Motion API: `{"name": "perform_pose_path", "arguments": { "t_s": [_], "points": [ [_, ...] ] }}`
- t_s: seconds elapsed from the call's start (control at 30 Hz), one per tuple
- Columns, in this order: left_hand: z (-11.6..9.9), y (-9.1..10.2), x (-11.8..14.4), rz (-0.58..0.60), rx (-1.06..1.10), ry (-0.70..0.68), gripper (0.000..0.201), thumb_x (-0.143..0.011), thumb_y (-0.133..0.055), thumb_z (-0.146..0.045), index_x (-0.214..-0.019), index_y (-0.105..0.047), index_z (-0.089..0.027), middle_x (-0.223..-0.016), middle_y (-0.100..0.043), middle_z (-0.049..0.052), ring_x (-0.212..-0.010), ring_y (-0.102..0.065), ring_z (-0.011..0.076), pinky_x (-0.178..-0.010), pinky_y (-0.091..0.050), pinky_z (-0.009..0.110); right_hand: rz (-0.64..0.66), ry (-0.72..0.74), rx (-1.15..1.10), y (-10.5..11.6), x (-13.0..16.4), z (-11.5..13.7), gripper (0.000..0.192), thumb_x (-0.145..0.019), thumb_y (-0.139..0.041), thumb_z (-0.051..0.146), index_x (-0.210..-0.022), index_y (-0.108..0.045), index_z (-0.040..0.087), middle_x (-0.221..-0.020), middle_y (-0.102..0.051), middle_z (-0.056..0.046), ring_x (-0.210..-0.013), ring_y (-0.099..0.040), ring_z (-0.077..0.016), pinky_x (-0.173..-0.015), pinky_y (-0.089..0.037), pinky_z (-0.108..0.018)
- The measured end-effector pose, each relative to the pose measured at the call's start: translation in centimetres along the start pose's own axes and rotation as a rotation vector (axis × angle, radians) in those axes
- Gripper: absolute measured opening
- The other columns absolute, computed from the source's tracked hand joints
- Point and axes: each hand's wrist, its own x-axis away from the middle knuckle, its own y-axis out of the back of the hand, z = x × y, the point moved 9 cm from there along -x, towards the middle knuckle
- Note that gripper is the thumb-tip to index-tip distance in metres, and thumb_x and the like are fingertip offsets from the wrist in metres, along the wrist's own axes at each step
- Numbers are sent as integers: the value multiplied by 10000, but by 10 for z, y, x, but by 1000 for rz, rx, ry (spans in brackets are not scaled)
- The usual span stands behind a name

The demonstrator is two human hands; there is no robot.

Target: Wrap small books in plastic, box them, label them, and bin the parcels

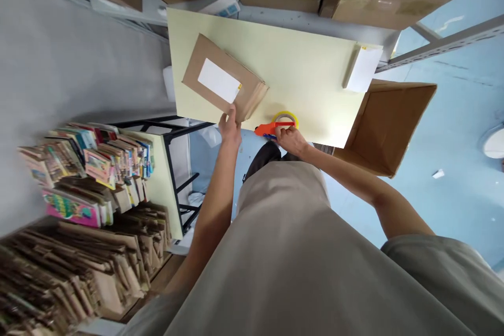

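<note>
- Head view: the left hand is touching the edge of a cardboard box; I cannot tell its grip.
- The box is lying on a smooth table.
- The right hand is gripping an orange plastic dispenser.

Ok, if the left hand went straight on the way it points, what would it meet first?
Most likely the brown cardboard package: the left hand overlaps its near edge in view, with the white label just beyond. One view leaves exact contact unclear.
</note>
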Motion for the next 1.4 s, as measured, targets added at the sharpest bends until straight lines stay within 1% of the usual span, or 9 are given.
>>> {"name": "perform_pose_path", "arguments": {
  "t_s": [0.17, 0.37, 0.47, 0.63, 0.8, 0.9, 1.0, 1.2, 1.4],
  "points": [
    [-2, -9, 1, -21, 57, 30, 391, -1004, -879, -545, -1255, -760, -270, -1655, -706, 123, -1582, -656, 283, -1241, -614, 419, 21, -40, -11, -6, 6, -11, 546, -1257, -313, 378, -1544, -513, -41, -1232, -806, -330, -1163, -803, -370, -991, -531, -435],
    [-8, -10, -1, -59, 0, 50, 425, -1017, -858, -581, -1308, -780, -282, -1639, -715, 129, -1598, -646, 300, -1242, -625, 445, 72, -280, -50, -25, 70, -102, 633, -1256, -305, 455, -1576, -488, -59, -1163, -811, -310, -1064, -802, -367, -934, -538, -431],
    [-13, -12, 1, -23, -36, 50, 412, -1018, -864, -561, -1305, -774, -279, -1664, -703, 124, -1604, -639, 293, -1255, -609, 427, -72, -378, -12, 3, 62, -147, 641, -1258, -271, 444, -1588, -436, -80, -1138, -810, -308, -1031, -782, -357, -974, -541, -452],
    [-29, -18, 8, 77, -105, 24, 517, -924, -964, -555, -1288, -770, -244, -1698, -662, 189, -1630, -617, 334, -1283, -575, 456, -302, -279, 77, 84, -26, -165, 618, -1246, -192, 314, -1581, -425, -150, -1164, -801, -312, -1080, -778, -356, -1054, -547, -507],
    [-58, -15, 2, 257, -218, 32, 934, -809, -1050, -426, -1628, -613, -326, -1710, -652, 199, -1632, -620, 320, -1316, -521, 505, -204, -95, 136, 111, -80, -145, 614, -1237, -375, 345, -1640, -420, -116, -1334, -794, -332, -1192, -780, -377, -1131, -539, -512],
    [-90, -5, -20, 314, -428, -54, 1322, -713, -1056, -329, -1833, -355, -360, -1864, -481, 186, -1728, -502, 319, -1402, -404, 523, -141, -24, 125, 103, -78, -125, 599, -1263, -327, 338, -1655, -392, -111, -1352, -799, -322, -1246, -768, -357, -1183, -496, -498],
    [-122, -1, -46, 242, -705, -164, 1403, -681, -1059, -351, -1870, -317, -272, -1962, -267, 189, -1834, -271, 369, -1483, -232, 514, -77, 41, 47, 87, -72, -93, 592, -1256, -271, 272, -1674, -364, -137, -1383, -781, -359, -1283, -762, -365, -1184, -486, -515],
    [-142, -57, -75, -37, -897, -277, 1117, -983, -828, -691, -1815, -356, -115, -1972, -129, 275, -1860, 70, 429, -1494, 58, 642, 0, 157, 2, 69, -80, 5, 638, -1106, -265, 25, -1695, -496, -50, -1464, -785, -305, -1283, -790, -361, -1109, -561, -501],
    [-128, -100, -73, -163, -900, -300, 1314, -764, -1043, -534, -1834, -324, -279, -1996, -48, 203, -1790, 327, 493, -1402, 126, 840, -40, 183, -68, 73, -91, 54, 679, -1046, -243, -44, -1638, -574, -19, -1427, -801, -272, -1210, -804, -292, -1006, -593, -401]
  ]
}}
